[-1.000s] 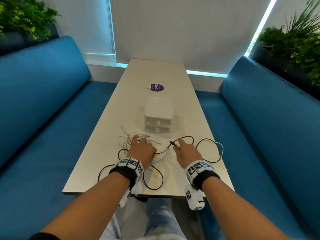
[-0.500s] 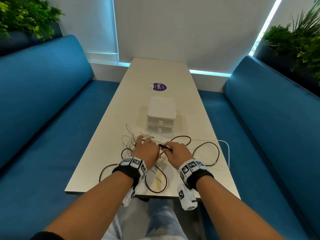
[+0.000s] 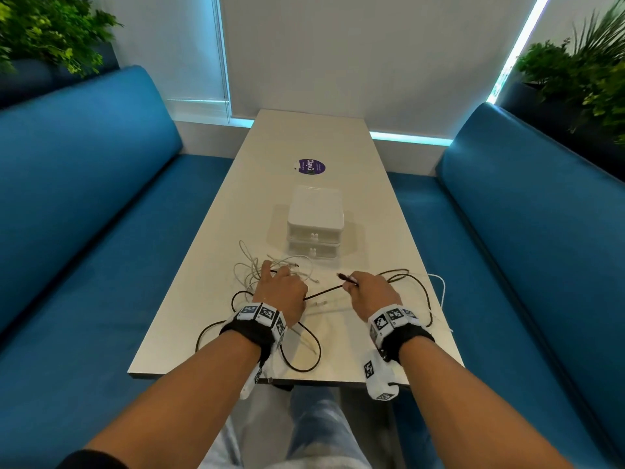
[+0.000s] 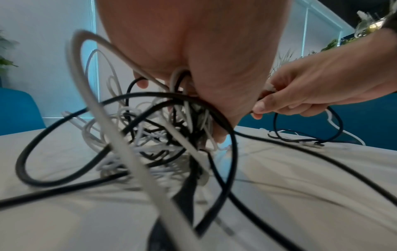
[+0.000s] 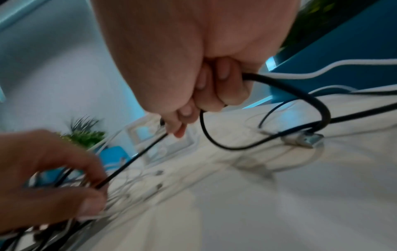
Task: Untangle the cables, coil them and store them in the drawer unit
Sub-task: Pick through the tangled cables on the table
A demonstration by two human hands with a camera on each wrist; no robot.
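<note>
Since half a second ago the right hand (image 3: 370,291) has moved away from the left hand (image 3: 282,292), which it was almost touching; a straight stretch of black cable (image 3: 324,291) now runs taut between them. The black plug end (image 3: 346,278) sticks out past the right hand's fingers (image 5: 227,95), which are curled tight round that cable. The left hand sits on the tangle of white and black cables (image 4: 163,132), its fingers (image 4: 219,134) bent down into the strands and gripping a bunch of them against the worktop (image 3: 304,137).

The tangle lies at the near end of the worktop. Thin white cables (image 3: 257,269) spread out beyond the left hand, black loops (image 3: 301,353) trail toward the near edge, and more black and white loops (image 3: 422,299) lie to the right of the right hand. A metal plug (image 5: 307,139) rests on the worktop under the right hand.

The white drawer unit (image 3: 316,228) stands just behind the cables, both drawers closed. Beyond it is a round purple sticker (image 3: 311,166). Blue benches (image 3: 84,198) run along both sides, with green plants (image 3: 50,32) behind them.
</note>
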